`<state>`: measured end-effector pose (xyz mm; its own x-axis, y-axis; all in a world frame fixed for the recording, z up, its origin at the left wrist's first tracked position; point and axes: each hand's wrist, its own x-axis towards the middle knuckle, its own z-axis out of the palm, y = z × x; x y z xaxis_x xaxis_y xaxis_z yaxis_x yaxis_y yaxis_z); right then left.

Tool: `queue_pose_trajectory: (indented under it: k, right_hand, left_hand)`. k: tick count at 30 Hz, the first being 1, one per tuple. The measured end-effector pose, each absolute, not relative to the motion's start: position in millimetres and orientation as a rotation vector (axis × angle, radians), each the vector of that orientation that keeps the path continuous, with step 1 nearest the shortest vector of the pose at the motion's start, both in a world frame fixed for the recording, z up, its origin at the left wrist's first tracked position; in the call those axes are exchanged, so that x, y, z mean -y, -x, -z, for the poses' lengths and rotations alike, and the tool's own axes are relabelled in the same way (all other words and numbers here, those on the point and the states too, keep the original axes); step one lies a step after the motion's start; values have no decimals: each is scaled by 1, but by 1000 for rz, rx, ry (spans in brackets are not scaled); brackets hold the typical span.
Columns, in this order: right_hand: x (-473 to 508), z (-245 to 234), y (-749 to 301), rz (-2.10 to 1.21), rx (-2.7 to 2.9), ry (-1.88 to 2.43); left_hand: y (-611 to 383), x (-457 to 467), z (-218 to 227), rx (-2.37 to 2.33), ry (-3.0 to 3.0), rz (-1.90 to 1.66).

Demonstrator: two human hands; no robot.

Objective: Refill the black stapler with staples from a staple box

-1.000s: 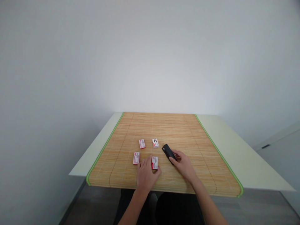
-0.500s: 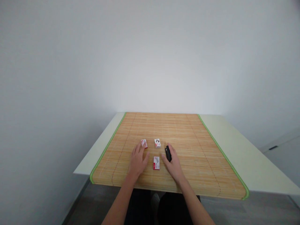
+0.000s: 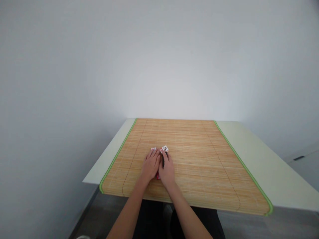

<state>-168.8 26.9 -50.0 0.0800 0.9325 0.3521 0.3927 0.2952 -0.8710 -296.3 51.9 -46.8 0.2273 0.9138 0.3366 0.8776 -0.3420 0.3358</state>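
My left hand [image 3: 150, 166] lies flat and palm down on the mat, fingers stretched forward. It covers most of a small white-and-red box [image 3: 153, 149], whose far end shows beyond the fingers. Close against it on the right, my right hand [image 3: 167, 170] is curved round a small black stapler [image 3: 163, 161], partly hidden by the fingers. Another small white box with a dark picture [image 3: 164, 148] sits tilted at the right fingertips. Between the two hands, only the red end of a third box [image 3: 158, 176] peeks out.
A bamboo mat [image 3: 194, 159] with green edging covers the middle of a white table [image 3: 251, 149]. A plain white wall [image 3: 174, 66] rises behind it. The table's front edge is near my legs.
Both hands have come together, my right hand sweeping left with the stapler. The boxes now sit closer together and are largely covered; the white box with the dark picture has turned.
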Motion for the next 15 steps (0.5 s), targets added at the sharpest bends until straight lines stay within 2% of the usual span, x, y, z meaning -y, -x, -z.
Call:
queue_pose_trajectory:
  k: [8,15]
  right_hand:
    - [-32,47,214,-733,1440,1235]
    - [-40,46,187,-665,1430,1263]
  left_hand:
    - [331,-55,54,-1805,-2379,-788]
    - [334,-35,38,-1852,-2187,-969]
